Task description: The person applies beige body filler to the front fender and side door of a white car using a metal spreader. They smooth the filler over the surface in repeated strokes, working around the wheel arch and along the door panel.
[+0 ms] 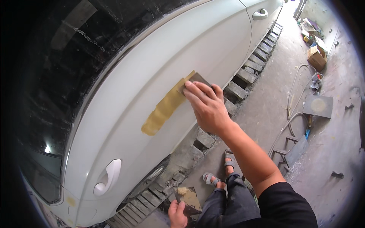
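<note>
My right hand (208,106) grips a dark flat spreader (198,77) pressed against the side of a white car (138,76). The blade is at the upper right end of a mustard-yellow smear of paste (161,112) running diagonally along the door. Low in the view, my left hand (177,213) holds a thin square board (192,203) carrying a lump of pale yellow paste (182,191). A white door handle (107,177) sits below and left of the smear, and dark window glass (57,45) fills the upper left.
Concrete grating (247,74) runs under the car. My sandalled feet (211,178) stand on the concrete floor (258,125). Along the right lie cardboard boxes (316,59), looping hoses (289,91), a square grey panel (318,108) and a metal stand (281,154) near the wall.
</note>
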`<move>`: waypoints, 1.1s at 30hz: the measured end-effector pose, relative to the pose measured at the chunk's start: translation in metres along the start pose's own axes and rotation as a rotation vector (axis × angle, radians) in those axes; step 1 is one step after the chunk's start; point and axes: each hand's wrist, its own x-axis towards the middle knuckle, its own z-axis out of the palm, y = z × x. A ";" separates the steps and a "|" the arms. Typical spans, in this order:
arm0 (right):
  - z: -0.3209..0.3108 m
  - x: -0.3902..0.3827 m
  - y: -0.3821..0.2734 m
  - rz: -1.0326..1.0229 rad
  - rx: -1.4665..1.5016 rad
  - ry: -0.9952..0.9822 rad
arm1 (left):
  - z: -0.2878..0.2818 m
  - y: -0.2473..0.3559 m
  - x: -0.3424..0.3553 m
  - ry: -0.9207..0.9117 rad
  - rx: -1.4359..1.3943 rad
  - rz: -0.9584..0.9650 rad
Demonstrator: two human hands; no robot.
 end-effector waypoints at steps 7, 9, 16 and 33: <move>0.004 -0.032 0.001 0.057 0.024 -0.080 | 0.007 0.005 0.004 -0.003 -0.006 0.000; -0.006 -0.026 0.003 0.052 0.006 -0.061 | 0.010 0.004 0.005 -0.003 -0.013 -0.004; -0.011 0.010 0.015 0.006 -0.016 -0.038 | 0.011 0.005 0.007 -0.029 -0.026 0.029; -0.062 -0.121 -0.068 0.027 1.293 -0.309 | 0.117 0.099 0.067 -0.091 -0.198 0.429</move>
